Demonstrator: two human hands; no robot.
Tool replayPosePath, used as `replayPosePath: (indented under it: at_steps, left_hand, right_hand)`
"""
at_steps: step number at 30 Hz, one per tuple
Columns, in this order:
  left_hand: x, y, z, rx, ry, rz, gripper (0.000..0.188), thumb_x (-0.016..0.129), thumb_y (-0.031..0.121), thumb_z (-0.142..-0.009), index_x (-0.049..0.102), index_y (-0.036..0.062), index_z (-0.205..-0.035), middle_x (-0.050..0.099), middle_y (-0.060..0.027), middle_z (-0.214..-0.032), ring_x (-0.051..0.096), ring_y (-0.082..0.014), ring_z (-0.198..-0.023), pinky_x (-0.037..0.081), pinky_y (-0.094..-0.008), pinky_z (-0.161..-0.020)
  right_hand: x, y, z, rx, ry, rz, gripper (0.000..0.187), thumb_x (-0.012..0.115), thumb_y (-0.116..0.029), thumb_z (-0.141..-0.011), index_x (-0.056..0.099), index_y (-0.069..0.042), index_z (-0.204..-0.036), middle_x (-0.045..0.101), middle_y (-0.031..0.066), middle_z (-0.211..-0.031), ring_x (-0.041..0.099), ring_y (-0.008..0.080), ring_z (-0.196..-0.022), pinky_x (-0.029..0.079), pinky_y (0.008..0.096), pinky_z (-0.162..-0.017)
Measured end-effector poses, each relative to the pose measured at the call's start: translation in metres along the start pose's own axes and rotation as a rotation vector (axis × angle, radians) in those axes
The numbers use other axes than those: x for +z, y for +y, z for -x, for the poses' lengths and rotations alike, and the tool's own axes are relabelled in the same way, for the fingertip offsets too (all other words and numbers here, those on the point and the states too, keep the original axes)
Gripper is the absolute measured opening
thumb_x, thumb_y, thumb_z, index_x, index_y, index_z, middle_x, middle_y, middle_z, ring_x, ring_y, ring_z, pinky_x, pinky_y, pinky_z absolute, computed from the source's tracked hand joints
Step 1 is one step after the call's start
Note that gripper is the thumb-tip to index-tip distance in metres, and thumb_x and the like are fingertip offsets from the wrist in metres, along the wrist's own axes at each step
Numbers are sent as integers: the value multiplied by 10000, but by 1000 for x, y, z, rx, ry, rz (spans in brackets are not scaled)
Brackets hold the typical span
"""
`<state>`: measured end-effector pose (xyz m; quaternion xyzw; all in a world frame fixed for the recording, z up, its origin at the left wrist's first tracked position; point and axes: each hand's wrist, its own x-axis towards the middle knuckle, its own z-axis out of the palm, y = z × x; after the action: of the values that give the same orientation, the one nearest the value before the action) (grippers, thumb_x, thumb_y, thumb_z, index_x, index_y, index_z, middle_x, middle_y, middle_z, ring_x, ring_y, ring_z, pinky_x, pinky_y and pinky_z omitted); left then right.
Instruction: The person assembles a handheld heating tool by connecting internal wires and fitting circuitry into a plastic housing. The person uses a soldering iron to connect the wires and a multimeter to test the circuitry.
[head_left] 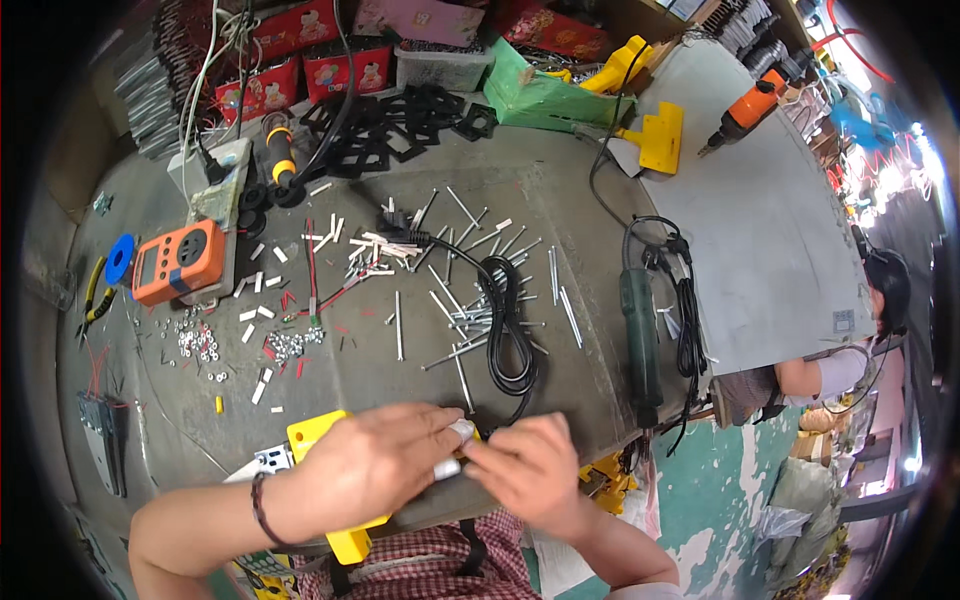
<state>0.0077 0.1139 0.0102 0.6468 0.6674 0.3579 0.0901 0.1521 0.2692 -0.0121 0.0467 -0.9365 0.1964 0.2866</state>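
Note:
My left hand (385, 465) lies across a yellow plastic housing (318, 432) at the near edge of the bench, its fingers bent toward the right. My right hand (530, 475) meets it there, its fingers pinched together. Small white pieces (447, 468) show at the left fingertips; whether they are wraps or parts I cannot tell. What the fingers grip is hidden. A coiled black power cord (510, 340) runs down toward the hands. A metal fitting (273, 459) sits at the housing's left end. Long screws (458, 300) and white sleeves (375, 250) lie scattered beyond.
An orange multimeter (178, 262) stands at left, near small nuts (200, 340). A dark green power tool (638, 330) lies at right, an orange-black screwdriver (745, 110) over the grey board (770, 230). Black plates (400, 125) and red boxes line the back. Another person's arm (800, 378) shows at right.

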Motion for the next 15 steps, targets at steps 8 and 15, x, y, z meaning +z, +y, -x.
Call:
replayPosePath:
  at_steps: [8, 15]
  left_hand:
    - [-23, -19, -7, -205, -173, -256, 326, 612, 51, -755, 568, 15, -1075, 623, -123, -856, 619, -298, -801, 510, -381, -711]
    - [-27, -81, -29, 248, -269, -589, 262, 533, 121, -768, 558, 38, -1015, 571, -81, -951, 550, -246, -988, 429, -351, -892]
  right_hand:
    - [17, 34, -79, -176, -431, 293, 108, 545, -123, -742, 631, -58, -745, 560, 57, -832, 510, 214, -907, 381, 337, -804]
    - [4, 26, -82, -86, -287, 28, 105, 572, -100, -792, 610, -31, -861, 583, 94, -830, 580, 219, -826, 480, 333, -727]
